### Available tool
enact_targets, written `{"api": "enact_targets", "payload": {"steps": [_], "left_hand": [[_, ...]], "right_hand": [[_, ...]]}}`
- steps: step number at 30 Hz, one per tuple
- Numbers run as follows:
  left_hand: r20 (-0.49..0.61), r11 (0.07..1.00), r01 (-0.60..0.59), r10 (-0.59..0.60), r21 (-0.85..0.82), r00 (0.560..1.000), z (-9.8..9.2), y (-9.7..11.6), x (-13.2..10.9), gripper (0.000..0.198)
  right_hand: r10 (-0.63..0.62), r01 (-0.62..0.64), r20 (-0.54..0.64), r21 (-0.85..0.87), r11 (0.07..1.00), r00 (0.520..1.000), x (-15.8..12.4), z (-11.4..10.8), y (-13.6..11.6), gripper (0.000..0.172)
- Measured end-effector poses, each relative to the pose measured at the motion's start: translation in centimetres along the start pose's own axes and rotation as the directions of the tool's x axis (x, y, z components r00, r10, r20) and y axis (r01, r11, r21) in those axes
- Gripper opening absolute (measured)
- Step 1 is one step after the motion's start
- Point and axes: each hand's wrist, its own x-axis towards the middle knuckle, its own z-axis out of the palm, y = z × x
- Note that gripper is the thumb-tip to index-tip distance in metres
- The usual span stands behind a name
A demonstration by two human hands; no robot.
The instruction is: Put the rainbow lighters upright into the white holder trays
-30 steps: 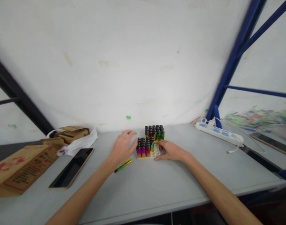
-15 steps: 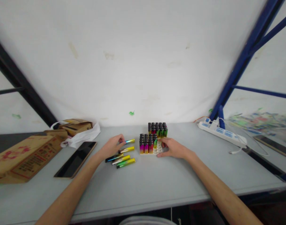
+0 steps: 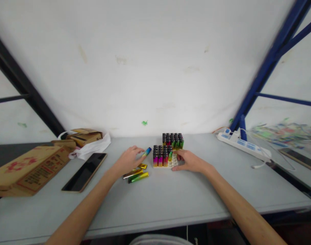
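A blue and yellow lighter (image 3: 147,151) is raised at a tilt in the fingers of my left hand (image 3: 128,160), its dark end up and to the right. Below that hand several loose lighters (image 3: 138,177) lie on the table. My right hand (image 3: 190,161) grips the right side of a white tray (image 3: 173,164), thumb in front and fingers behind. Upright lighters with black tops (image 3: 160,158) fill the tray's left part, while pale slots show at its right. Right behind stands a second block of upright lighters (image 3: 173,140).
On the grey table (image 3: 158,204), a dark phone or tablet (image 3: 84,173), a cardboard box (image 3: 30,170), an open carton (image 3: 85,136) and a white bag (image 3: 94,148) lie left. A white power strip (image 3: 243,146) with cables lies right.
My left hand has picked up the blue and yellow lighter and tilted it upright, moving slightly right. My right hand stays at the tray. The view has shifted slightly.
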Motion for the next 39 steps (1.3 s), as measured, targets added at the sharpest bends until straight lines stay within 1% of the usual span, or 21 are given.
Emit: {"api": "enact_targets", "payload": {"steps": [3, 5, 8, 10, 11, 13, 15, 16, 17, 18, 20, 22, 23, 25, 27, 32, 35, 39], "left_hand": [[-0.022, 0.991, 0.088, -0.086, 0.104, 0.996, 1.0, 0.0, 1.0, 0.047], [-0.031, 0.978, 0.134, -0.131, 0.158, 0.991, 1.8, -0.1, 1.9, 0.049], [0.0, 0.979, 0.118, -0.12, 0.168, 0.993, 2.9, -0.2, 2.8, 0.038], [0.018, 0.991, 0.082, -0.084, 0.11, 0.996, 3.2, -0.2, 2.9, 0.032], [0.001, 0.995, 0.069, -0.069, 0.072, 0.998, 3.2, -0.2, 2.9, 0.03], [-0.085, 0.998, 0.059, -0.061, -0.021, 0.995, 2.8, 0.0, 2.7, 0.027], [-0.155, 0.981, 0.084, -0.112, -0.175, 0.982, 2.1, 0.3, 2.5, 0.022], [-0.156, 0.951, 0.11, -0.16, -0.288, 0.975, 1.8, 0.6, 2.4, 0.02], [-0.127, 0.897, 0.142, -0.213, -0.419, 0.969, 1.5, 0.8, 2.2, 0.02], [-0.08, 0.812, 0.175, -0.262, -0.556, 0.962, 1.3, 1.1, 2.1, 0.021], [0.027, 0.582, 0.225, -0.328, -0.781, 0.944, 1.2, 1.8, 1.7, 0.023], [0.119, 0.35, 0.242, -0.338, -0.905, 0.934, 1.1, 2.7, 1.2, 0.025], [0.16, 0.257, 0.251, -0.329, -0.933, 0.931, 1.1, 3.1, 1.0, 0.026], [0.234, 0.128, 0.281, -0.295, -0.951, 0.926, 0.9, 4.0, 0.7, 0.032], [0.278, 0.067, 0.305, -0.264, -0.95, 0.924, 0.6, 4.9, 0.5, 0.04], [0.302, 0.046, 0.319, -0.218, -0.947, 0.928, 0.1, 6.4, 0.2, 0.045], [0.317, 0.033, 0.332, -0.221, -0.943, 0.922, 0.2, 6.6, 0.1, 0.048], [0.366, 0.001, 0.374, -0.212, -0.927, 0.906, 0.3, 6.4, 0.0, 0.049]], "right_hand": [[0.01, -0.01, 0.0, 0.001, 1.0, 1.0, 0.0, 0.0, 0.0, 0.073], [0.013, -0.013, -0.001, -0.002, 1.0, 1.0, 0.0, 0.0, 0.1, 0.073], [0.012, -0.012, 0.002, -0.007, 1.0, 1.0, 0.1, 0.1, 0.2, 0.075], [0.014, -0.014, 0.006, -0.01, 1.0, 1.0, 0.1, 0.1, 0.2, 0.076], [0.016, -0.016, 0.007, -0.011, 1.0, 1.0, 0.1, 0.1, 0.2, 0.077], [0.02, -0.019, 0.009, -0.011, 1.0, 1.0, 0.1, 0.1, 0.2, 0.078], [0.017, -0.017, 0.012, -0.012, 1.0, 1.0, 0.1, 0.0, 0.1, 0.078], [0.015, -0.015, 0.013, -0.012, 1.0, 1.0, 0.1, 0.0, 0.1, 0.077], [0.013, -0.013, 0.014, -0.012, 1.0, 1.0, 0.0, 0.0, 0.0, 0.077], [0.012, -0.012, 0.014, -0.011, 1.0, 1.0, 0.0, 0.0, 0.0, 0.077], [0.013, -0.013, 0.015, -0.012, 1.0, 1.0, 0.0, 0.0, 0.0, 0.077], [0.017, -0.017, 0.015, -0.014, 1.0, 1.0, 0.0, 0.0, 0.1, 0.079], [0.018, -0.018, 0.014, -0.013, 1.0, 1.0, 0.0, 0.1, 0.2, 0.079], [0.013, -0.013, 0.007, -0.009, 1.0, 1.0, 0.0, 0.1, 0.3, 0.08], [0.001, -0.001, 0.004, -0.013, 1.0, 1.0, 0.1, 0.2, 0.4, 0.079], [-0.014, 0.014, 0.01, -0.027, 1.0, 1.0, 0.0, 0.1, 0.3, 0.073], [-0.015, 0.016, 0.012, -0.026, 1.0, 1.0, 0.0, 0.0, 0.2, 0.073], [0.001, 0.0, 0.016, -0.021, 1.0, 1.0, 0.0, 0.0, 0.3, 0.079]]}}
